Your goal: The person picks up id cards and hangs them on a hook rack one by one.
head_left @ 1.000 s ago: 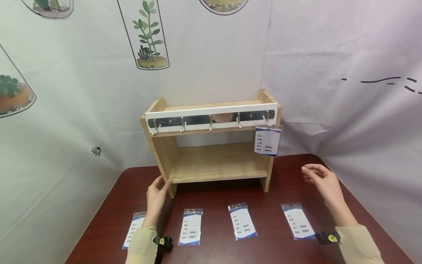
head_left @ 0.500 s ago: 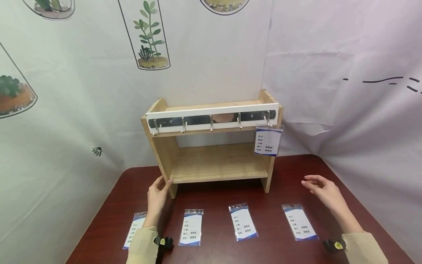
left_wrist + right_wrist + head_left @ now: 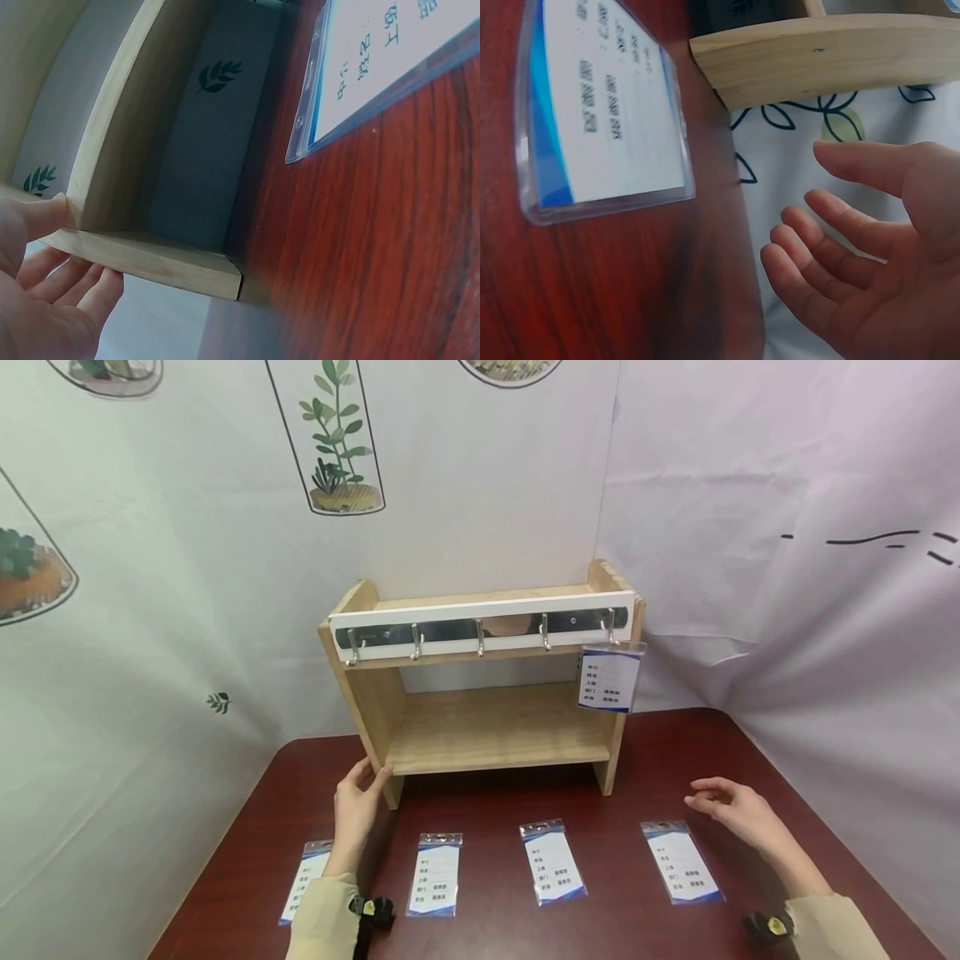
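**Wooden shelf steadied at its left foot, badge cards laid in a row**

Wooden shelf (image 3: 480, 693) stands at the back of the dark red table (image 3: 615, 927), and the left hand (image 3: 358, 806) rests against its lower left corner. The left wrist view shows what the head view cannot: the thumb lies on the side panel and the straight fingers (image 3: 71, 281) sit under the bottom board's edge, loosely apart. The far-left card (image 3: 303, 881) is partly hidden behind the left sleeve, so its print is hard to read; the left wrist view catches only one corner of it.

Next along the table lie the second card (image 3: 435, 875), the third card (image 3: 551, 863) and the fourth card (image 3: 681, 862), each flat in a clear sleeve and well apart from its neighbours. The shelf's open compartment holds nothing visible. On its hook rail (image 3: 480, 628) one hung card (image 3: 609, 680) dangles from the rightmost hook.

The right hand (image 3: 738, 814) hovers just beside the fourth card's upper right corner, not touching it. From the right wrist view the fingers (image 3: 817, 255) are relaxed, slightly curled and spread, holding nothing. Print on every card is too small to make out.
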### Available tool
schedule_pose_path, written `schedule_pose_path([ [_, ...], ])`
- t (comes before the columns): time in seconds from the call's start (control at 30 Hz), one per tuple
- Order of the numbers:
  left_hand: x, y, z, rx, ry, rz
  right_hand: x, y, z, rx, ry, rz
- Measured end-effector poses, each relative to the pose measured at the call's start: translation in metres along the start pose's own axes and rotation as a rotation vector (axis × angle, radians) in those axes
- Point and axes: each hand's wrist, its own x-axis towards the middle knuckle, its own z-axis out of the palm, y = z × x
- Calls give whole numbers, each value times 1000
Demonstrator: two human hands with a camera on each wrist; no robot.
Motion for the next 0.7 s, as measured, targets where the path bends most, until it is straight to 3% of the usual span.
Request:
schedule_pose_path([
  [0.43,-2,0,1,-2,14,6,-2,4,5,24,-120,25],
  [0.7,-2,1,2,1,23,20,-2,7,9,50,-209,-13],
])
